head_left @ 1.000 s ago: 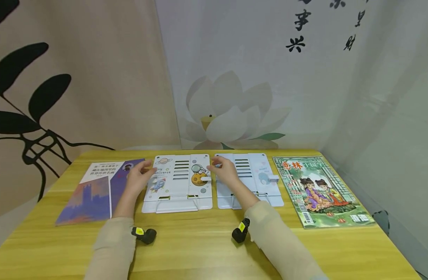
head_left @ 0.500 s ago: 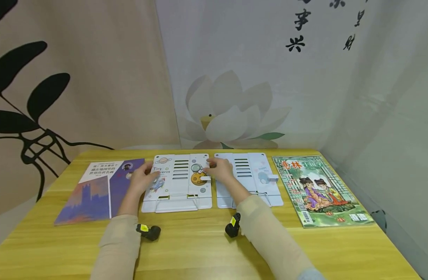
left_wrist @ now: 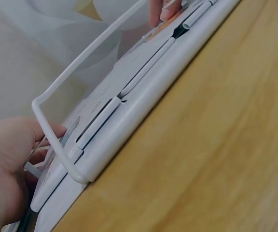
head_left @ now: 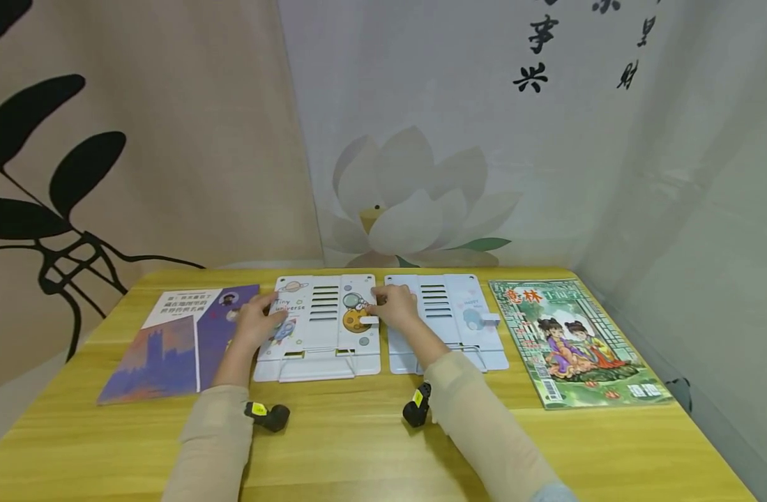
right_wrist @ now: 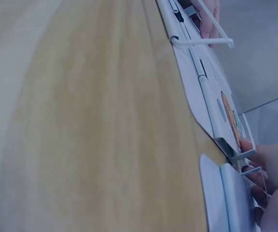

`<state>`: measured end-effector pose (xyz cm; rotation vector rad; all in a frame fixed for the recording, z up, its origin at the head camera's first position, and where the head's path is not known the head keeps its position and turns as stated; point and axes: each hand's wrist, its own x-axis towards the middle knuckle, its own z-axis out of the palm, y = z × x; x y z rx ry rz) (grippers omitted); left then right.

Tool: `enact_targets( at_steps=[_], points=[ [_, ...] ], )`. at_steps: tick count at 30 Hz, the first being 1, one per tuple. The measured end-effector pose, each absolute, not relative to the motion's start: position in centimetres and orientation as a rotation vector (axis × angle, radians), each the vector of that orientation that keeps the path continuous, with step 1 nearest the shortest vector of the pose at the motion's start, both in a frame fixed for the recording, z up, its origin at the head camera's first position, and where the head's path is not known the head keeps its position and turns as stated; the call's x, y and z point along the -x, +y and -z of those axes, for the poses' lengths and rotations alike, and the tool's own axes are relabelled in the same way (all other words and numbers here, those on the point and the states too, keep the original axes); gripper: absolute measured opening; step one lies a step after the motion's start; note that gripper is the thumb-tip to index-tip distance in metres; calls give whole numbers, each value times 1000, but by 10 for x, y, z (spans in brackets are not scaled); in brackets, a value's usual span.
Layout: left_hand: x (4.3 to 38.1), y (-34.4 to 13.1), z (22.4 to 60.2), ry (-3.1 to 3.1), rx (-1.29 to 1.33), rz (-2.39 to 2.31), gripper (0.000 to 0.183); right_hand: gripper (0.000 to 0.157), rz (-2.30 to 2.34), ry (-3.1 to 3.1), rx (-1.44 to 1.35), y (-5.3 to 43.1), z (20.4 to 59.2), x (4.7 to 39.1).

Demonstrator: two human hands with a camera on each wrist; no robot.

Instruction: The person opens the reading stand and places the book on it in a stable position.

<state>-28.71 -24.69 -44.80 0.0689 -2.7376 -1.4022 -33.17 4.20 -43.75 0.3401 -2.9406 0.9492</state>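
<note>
A white book stand (head_left: pixel 323 341) with planet, rocket and astronaut pictures lies flat on the table, left of centre. My left hand (head_left: pixel 254 324) grips its left edge, thumb over the printed face. On the opposite edge, my right hand (head_left: pixel 396 307) pinches the stand near the astronaut, beside a small white clip (head_left: pixel 369 320). In the left wrist view, a white wire bracket (left_wrist: pixel 88 52) rises from the stand's front ledge. The right wrist view shows my right thumb on the face, the other fingers curled lower at the side, partly hidden.
A second white book stand (head_left: pixel 436 307) lies close on the right, partly under my right forearm. A purple book (head_left: pixel 164 355) lies at the left, a green illustrated magazine (head_left: pixel 584 348) at the right. A printed curtain (head_left: pixel 421 174) hangs behind the wooden table (head_left: pixel 333 446).
Both hands have come in to the left book stand's side edges; the right hand moved left and the left hand slightly right, and they now hold it. The stand itself has stayed in place.
</note>
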Motion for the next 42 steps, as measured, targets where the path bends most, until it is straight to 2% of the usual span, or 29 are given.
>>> enact_targets(
  at_steps=[20,42],
  points=[
    [282,-244,439,-2531,4,1394,65,55,-1110,-2707,-382,45,425,321],
    [256,-246,414,-2436,172,1224,79,65,-1337,-2415,-442,44,411,295]
  ],
)
